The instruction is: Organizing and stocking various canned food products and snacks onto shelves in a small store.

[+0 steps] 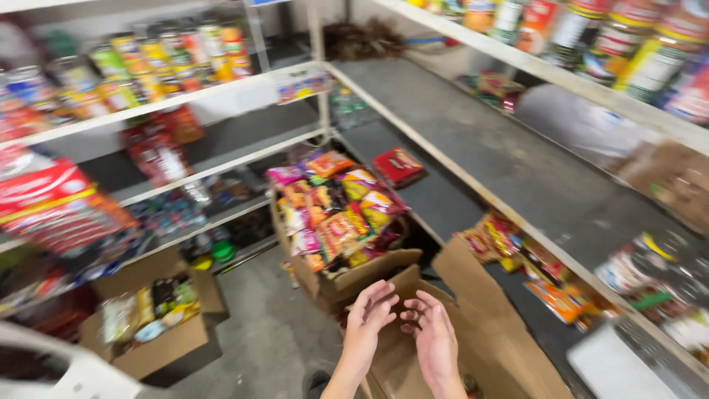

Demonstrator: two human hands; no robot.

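Both grips apart and empty, left hand (367,318), right hand (436,341), above open cardboard box (480,332)

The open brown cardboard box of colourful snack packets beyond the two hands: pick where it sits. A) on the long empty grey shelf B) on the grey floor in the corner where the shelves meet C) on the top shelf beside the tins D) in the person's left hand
B: the open brown cardboard box of colourful snack packets stands on the grey floor in the corner; both the left hand and right hand are empty.

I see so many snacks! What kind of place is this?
Probably a small shop or its stockroom: shelves with rows of cans, and a cardboard box heaped with snack packets, near the person's empty hands.
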